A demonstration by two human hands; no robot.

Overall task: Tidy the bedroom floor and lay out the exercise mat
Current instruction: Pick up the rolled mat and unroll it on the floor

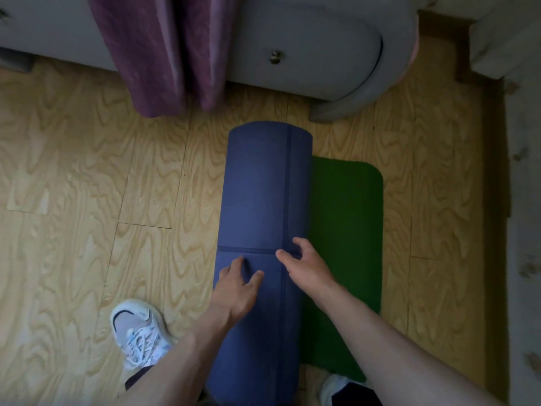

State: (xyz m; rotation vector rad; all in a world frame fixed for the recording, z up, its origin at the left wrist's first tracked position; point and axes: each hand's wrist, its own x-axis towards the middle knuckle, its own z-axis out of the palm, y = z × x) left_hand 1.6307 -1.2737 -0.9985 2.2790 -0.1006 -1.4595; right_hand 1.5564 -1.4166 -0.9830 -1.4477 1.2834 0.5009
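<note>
A rolled exercise mat (263, 194), dark blue outside, lies lengthwise on the wooden floor in front of me. To its right a flat green strip (348, 235) of the unrolled part lies on the floor. My left hand (237, 285) rests flat on top of the roll, fingers spread. My right hand (304, 265) presses on the roll's right upper side, fingers curved over its edge near the green part. Neither hand encloses the mat.
A grey bed base (292, 39) with a small knob runs across the top, and a purple cloth (169, 54) hangs over it. My white sneaker (137, 332) stands left of the roll. A wall (524, 200) borders the right side.
</note>
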